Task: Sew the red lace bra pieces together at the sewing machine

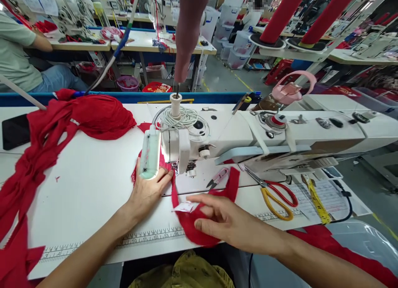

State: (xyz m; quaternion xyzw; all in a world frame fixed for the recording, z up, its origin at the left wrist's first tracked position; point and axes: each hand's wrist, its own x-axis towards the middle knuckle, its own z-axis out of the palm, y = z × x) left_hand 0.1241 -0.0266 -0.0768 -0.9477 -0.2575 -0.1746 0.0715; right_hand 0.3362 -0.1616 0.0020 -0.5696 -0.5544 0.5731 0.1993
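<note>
My left hand lies flat on red fabric beside the presser foot of a white sewing machine. Its fingertips are partly hidden behind a pale green lamp. A narrow red strip runs from the presser foot toward me and widens into a loose red piece near the table's front edge. Over that piece is my right hand, index finger stretched out and thumb apart, with the other fingers bent. Just by the index fingertip, a small white label rests on the fabric.
Thread snips lie under the machine arm, with scissors and a yellow tape measure farther right. Heaped red fabric and a black phone occupy the left. A co-worker sits beyond the table.
</note>
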